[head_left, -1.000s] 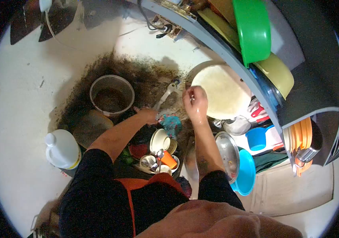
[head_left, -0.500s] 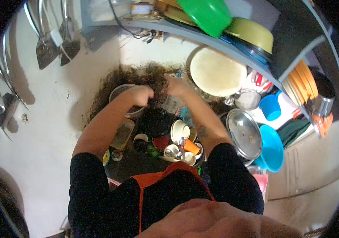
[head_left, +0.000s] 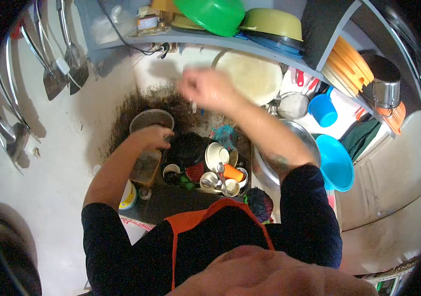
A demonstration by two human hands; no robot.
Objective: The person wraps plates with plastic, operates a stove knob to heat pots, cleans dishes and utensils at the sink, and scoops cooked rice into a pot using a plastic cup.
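My left hand (head_left: 155,137) is over the near side of a round, clear-walled tub (head_left: 152,118), its fingers bent and a gap showing between them; nothing is visible in it. My right hand (head_left: 204,89) is raised higher, in front of the stained wall and left of a round cream board (head_left: 250,76). Motion smears its fingers. Between and below the hands, a dark basin holds cream bowls (head_left: 217,156), an orange cup (head_left: 233,172), spoons and a red piece (head_left: 194,172). A turquoise cloth or net (head_left: 224,136) lies behind the bowls.
Overhead, a grey shelf (head_left: 210,41) carries a green basin (head_left: 210,15) and orange plates (head_left: 351,64). Metal utensils (head_left: 55,81) hang at left. On the right are a metal lid or tray (head_left: 301,135), a blue mug (head_left: 324,109) and a bright blue basin (head_left: 335,163).
The view has shifted. My right hand has moved up from the tap area to higher on the wall. My left hand has gone from the middle to the tub, now lower at its near side.
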